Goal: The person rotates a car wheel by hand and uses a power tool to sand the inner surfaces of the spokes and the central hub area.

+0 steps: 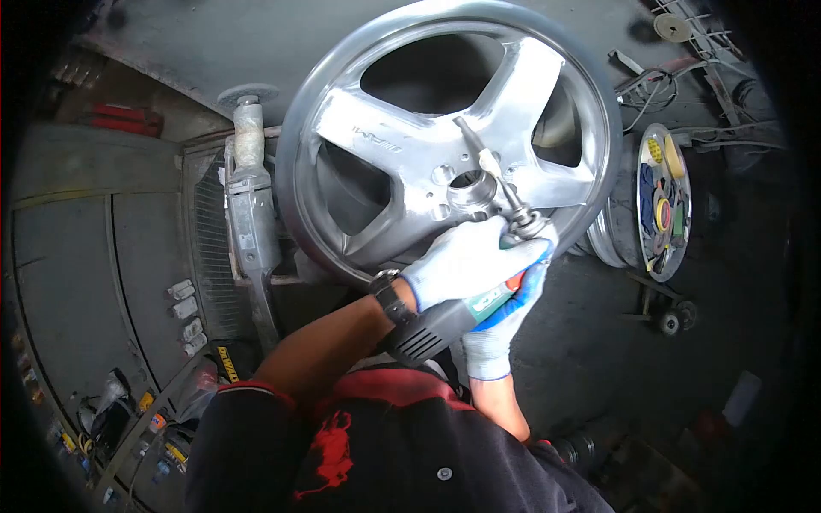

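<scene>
A polished alloy wheel [359,137] with several broad spokes stands facing me, raised lettering on its left spoke. Both hands are wrapped around a green and black die grinder [432,335], held diagonally across my front. My left hand [457,267], white-gloved with a black watch at the wrist, closes over the front of the body near the metal collar. The right hand [513,312], in a white glove with blue coating, grips from the right and underneath. From the collar a slim shaft with a pale wrapped tip [469,141] reaches over the wheel's hub and overlaps the spokes.
Left of the wheel, a long grey power tool [252,214] with a disc on top stands upright. On the right, a round tray [641,248] of pads and small items rests by another rim [605,235]. A small wheeled metal piece [670,322] lies on the floor.
</scene>
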Demonstrator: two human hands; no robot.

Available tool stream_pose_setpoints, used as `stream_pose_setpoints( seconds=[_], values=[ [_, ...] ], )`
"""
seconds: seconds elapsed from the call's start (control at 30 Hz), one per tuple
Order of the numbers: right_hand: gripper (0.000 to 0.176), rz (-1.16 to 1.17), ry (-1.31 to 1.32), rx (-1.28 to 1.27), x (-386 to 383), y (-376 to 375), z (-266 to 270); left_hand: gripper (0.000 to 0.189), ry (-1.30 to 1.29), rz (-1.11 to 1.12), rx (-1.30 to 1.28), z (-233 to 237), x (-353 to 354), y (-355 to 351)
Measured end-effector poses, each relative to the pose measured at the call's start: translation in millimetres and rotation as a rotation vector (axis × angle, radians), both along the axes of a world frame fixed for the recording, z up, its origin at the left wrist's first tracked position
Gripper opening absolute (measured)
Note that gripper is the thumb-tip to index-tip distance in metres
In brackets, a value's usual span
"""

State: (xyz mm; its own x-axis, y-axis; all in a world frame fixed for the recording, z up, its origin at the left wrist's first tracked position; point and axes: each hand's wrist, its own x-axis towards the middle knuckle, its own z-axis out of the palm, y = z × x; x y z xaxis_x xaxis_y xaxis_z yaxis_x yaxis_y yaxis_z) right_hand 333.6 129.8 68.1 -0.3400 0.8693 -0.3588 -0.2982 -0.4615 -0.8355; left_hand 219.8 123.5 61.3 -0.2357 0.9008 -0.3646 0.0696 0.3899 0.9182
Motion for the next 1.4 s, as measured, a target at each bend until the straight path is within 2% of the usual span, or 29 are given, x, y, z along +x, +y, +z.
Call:
stream_pose_setpoints(
  seconds=[0.03, 0.13, 0.23, 0.3, 0.5, 0.57, 0.6, 0.67, 0.7, 0.77, 0.8, 0.83, 0.9, 0.93, 1.07, 1.1, 1.13, 1.17, 1.23, 1.27, 1.4],
  values=[
    [0.046, 0.002, -0.006, 0.005, 2.8, 3.6, 3.4, 0.056, -0.006, 0.002, 0.005, -1.7, -0.3, 6.8],
    [0.037, -0.045, -0.083, 0.08, 8.5, 9.5, 7.5, 0.036, -0.371, -0.121, 0.102, 6.4, -9.4, 16.4],
    [0.036, -0.078, -0.231, 0.188, 2.1, 1.4, 12.4, 0.035, -0.393, -0.084, 0.247, 7.1, -11.6, 7.7],
    [0.036, -0.072, -0.302, 0.241, 7.6, -5.5, 4.8, 0.035, -0.458, -0.086, 0.199, 7.5, -13.2, -3.8],
    [0.036, -0.003, -0.423, 0.346, 4.0, -25.1, 9.8, 0.041, -0.383, -0.019, 0.166, 6.9, -13.6, -28.7],
    [0.04, -0.038, -0.144, 0.031, 2.6, -28.9, 11.0, 0.041, -0.36, 0.002, 0.143, 20.0, -17.8, -30.8],
    [0.04, -0.041, -0.145, 0.033, 6.2, -29.2, 8.6, 0.04, -0.377, -0.011, 0.07, 21.9, -18.5, -30.4],
    [0.036, 0.037, -0.329, 0.132, 15.4, -26.7, 1.1, 0.04, -0.397, -0.026, 0.002, 20.4, -18.2, -28.7],
    [0.036, 0.037, -0.33, 0.134, 14.0, -24.3, 2.4, 0.039, -0.377, -0.033, 0.025, 16.1, -15.9, -26.0],
    [0.035, -0.041, -0.174, 0.059, 10.0, -18.7, 6.1, 0.038, -0.361, -0.046, 0.049, 10.7, -12.5, -17.6],
    [0.036, -0.02, -0.332, 0.116, 13.0, -15.6, 5.2, 0.038, -0.388, -0.078, 0.041, 10.6, -12.1, -11.6],
    [0.036, -0.022, -0.333, 0.116, 13.1, -14.2, 5.9, 0.039, -0.413, -0.107, 0.032, 11.8, -12.6, -6.5],
    [0.037, -0.066, -0.162, 0.08, 3.8, -10.2, 13.0, 0.04, -0.421, -0.103, 0.074, 16.1, -14.8, 0.4],
    [0.023, -0.12, -0.228, 0.133, -10.8, -11.2, 21.4, 0.04, -0.399, -0.122, 0.097, 16.8, -16.2, 3.2],
    [0.024, -0.127, -0.202, 0.107, 1.5, -15.5, 6.2, 0.04, -0.319, -0.138, 0.158, 13.1, -16.7, -1.6],
    [0.029, -0.133, -0.323, 0.136, 6.9, -19.5, -2.5, 0.04, -0.296, -0.139, 0.157, 6.6, -14.9, -4.8],
    [0.036, -0.136, -0.444, 0.161, 11.2, -23.7, -8.4, 0.04, -0.385, -0.144, 0.128, 1.3, -13.5, -9.5],
    [0.036, -0.137, -0.441, 0.155, 14.6, -28.4, -11.9, 0.04, -0.382, -0.145, 0.121, -2.6, -12.2, -15.7],
    [0.036, -0.072, -0.375, 0.155, 10.1, -39.0, -13.3, 0.042, -0.254, -0.114, 0.031, -3.6, -12.2, -28.6],
    [0.045, -0.064, -0.08, 0.033, 4.3, -42.6, -12.0, 0.043, -0.277, -0.045, 0.044, -2.0, -11.0, -34.4],
    [0.04, 0.036, -0.079, -0.075, 3.2, -48.1, -15.2, 0.05, -0.088, -0.017, -0.155, 9.5, -16.2, -43.2]
  ],
)
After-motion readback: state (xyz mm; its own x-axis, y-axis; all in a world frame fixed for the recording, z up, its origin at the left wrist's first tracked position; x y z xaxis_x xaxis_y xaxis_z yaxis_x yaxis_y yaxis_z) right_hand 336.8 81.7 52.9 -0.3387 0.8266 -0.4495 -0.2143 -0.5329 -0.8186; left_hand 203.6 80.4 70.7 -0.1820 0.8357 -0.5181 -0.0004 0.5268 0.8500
